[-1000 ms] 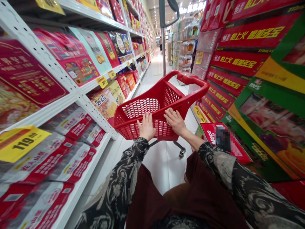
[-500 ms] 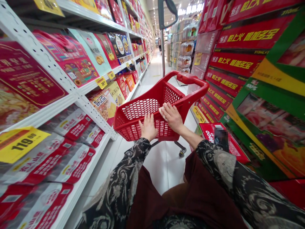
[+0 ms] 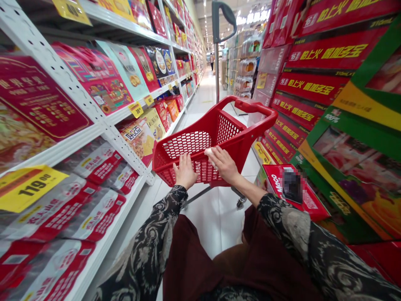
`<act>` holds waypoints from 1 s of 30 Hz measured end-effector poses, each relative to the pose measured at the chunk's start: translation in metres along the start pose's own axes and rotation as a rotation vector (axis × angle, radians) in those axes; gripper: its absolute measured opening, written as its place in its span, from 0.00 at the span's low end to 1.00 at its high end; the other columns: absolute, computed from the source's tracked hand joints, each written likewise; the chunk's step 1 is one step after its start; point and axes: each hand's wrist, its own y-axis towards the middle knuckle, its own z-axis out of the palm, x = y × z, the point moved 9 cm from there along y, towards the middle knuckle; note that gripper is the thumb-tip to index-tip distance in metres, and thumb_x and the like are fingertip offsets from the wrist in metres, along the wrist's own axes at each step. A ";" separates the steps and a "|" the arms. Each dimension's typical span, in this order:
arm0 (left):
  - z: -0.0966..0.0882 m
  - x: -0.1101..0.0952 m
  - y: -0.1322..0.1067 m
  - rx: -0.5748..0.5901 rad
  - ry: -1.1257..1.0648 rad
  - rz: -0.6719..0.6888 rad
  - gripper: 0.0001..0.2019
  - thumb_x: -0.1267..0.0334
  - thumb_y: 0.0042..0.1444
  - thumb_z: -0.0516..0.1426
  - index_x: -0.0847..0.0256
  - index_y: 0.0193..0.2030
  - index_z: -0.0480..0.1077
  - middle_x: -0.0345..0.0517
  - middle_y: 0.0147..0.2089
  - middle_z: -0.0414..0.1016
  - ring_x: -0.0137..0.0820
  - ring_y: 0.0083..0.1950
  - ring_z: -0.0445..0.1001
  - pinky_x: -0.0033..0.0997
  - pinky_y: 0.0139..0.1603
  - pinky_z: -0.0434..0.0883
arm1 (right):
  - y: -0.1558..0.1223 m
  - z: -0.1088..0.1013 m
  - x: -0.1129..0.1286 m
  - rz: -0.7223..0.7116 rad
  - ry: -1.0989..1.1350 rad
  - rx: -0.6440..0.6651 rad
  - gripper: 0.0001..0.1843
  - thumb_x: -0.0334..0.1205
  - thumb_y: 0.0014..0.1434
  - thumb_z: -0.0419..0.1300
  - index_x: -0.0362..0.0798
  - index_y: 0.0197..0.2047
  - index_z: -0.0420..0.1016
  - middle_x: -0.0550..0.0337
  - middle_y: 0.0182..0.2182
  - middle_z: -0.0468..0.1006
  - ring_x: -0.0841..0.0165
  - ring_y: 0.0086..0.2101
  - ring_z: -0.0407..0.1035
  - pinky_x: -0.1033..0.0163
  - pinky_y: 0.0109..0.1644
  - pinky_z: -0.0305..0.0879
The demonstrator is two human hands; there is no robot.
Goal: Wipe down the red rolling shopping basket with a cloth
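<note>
Hands, both on the near side of the red basket cart (image 3: pixel 241 144), which stands straight ahead at 12 o'clock, handle end (image 3: pixel 258 109) toward 1. Change over the last second: right hand (image 3: pixel 224 165) shifted along the near rim toward 9 o'clock; white wad (image 3: pixel 209 154), not seen at first, now shows at its thumb side. Left hand (image 3: pixel 185 172) also a little nearer the basket's 10 o'clock end. Reading: work in hand has passed to the mid-rim stretch, wad pressed there.

Grip: left fingers long and slightly spread, laid over the rim, closed on nothing. Right fingers straight, close together, over the wad; palm hidden, so cannot tell whether it is pinched or only pressed.

Materials: cart glossy moulded plastic, walls pierced in a honeycomb of small holes, solid panel toward the handle. Wad soft-looking, crumpled; paper or cloth, cannot say. Caster (image 3: pixel 240 202) small and round, below. Slim metal pole (image 3: pixel 217 71) at 12, beyond the cart. White shelving (image 3: pixel 120 144), punched steel, at 10; film-wrapped packs (image 3: pixel 90 165) at 9. Red cartons (image 3: pixel 308 88), flat-faced and square-edged, stacked at 2. Floor (image 3: pixel 216 230) pale, smooth tile.
</note>
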 end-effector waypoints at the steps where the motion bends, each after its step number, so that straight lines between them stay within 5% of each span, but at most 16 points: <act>1: 0.000 0.001 0.000 0.005 0.003 0.005 0.40 0.64 0.48 0.53 0.67 0.68 0.41 0.56 0.71 0.39 0.42 0.71 0.38 0.58 0.66 0.46 | 0.009 -0.005 -0.002 0.037 -0.008 -0.046 0.23 0.34 0.65 0.49 0.51 0.63 0.59 0.53 0.62 0.61 0.63 0.64 0.45 0.48 0.66 0.49; 5: -0.001 0.003 0.000 0.018 0.008 0.004 0.40 0.63 0.48 0.54 0.66 0.68 0.42 0.56 0.71 0.40 0.43 0.71 0.39 0.58 0.66 0.46 | 0.023 0.005 0.005 0.023 -0.013 -0.025 0.23 0.33 0.65 0.48 0.49 0.63 0.58 0.52 0.62 0.59 0.64 0.65 0.43 0.48 0.66 0.49; 12: -0.001 0.001 -0.002 0.009 0.032 0.053 0.40 0.64 0.48 0.53 0.65 0.68 0.42 0.55 0.71 0.40 0.41 0.71 0.39 0.57 0.66 0.46 | -0.029 0.047 0.020 -0.151 0.001 0.243 0.22 0.28 0.63 0.48 0.45 0.60 0.63 0.48 0.60 0.63 0.61 0.63 0.49 0.47 0.60 0.58; 15: -0.001 -0.001 -0.003 0.013 0.027 0.051 0.40 0.64 0.48 0.54 0.67 0.68 0.42 0.56 0.71 0.40 0.41 0.71 0.39 0.58 0.66 0.46 | -0.024 0.038 0.025 -0.187 0.024 0.240 0.22 0.28 0.63 0.49 0.44 0.60 0.63 0.47 0.59 0.64 0.62 0.63 0.49 0.48 0.60 0.58; 21: -0.005 0.000 -0.003 0.000 -0.004 0.057 0.38 0.64 0.49 0.53 0.66 0.67 0.44 0.54 0.71 0.42 0.39 0.71 0.40 0.57 0.67 0.45 | 0.032 -0.003 0.030 -0.038 0.018 -0.031 0.20 0.34 0.66 0.47 0.48 0.60 0.63 0.52 0.61 0.62 0.64 0.64 0.45 0.49 0.65 0.51; 25: -0.006 0.026 -0.006 -0.030 0.011 -0.070 0.38 0.64 0.49 0.52 0.66 0.67 0.45 0.56 0.71 0.42 0.42 0.71 0.40 0.59 0.66 0.46 | 0.029 0.025 0.043 -0.075 0.032 0.044 0.22 0.32 0.65 0.46 0.49 0.61 0.61 0.53 0.61 0.61 0.65 0.64 0.45 0.50 0.65 0.52; 30: 0.001 0.034 -0.008 -0.001 0.037 -0.025 0.40 0.65 0.47 0.52 0.65 0.68 0.43 0.54 0.71 0.41 0.41 0.71 0.40 0.59 0.66 0.46 | -0.012 0.071 0.052 -0.166 0.056 0.211 0.22 0.28 0.64 0.46 0.46 0.60 0.63 0.50 0.60 0.63 0.64 0.63 0.48 0.49 0.63 0.55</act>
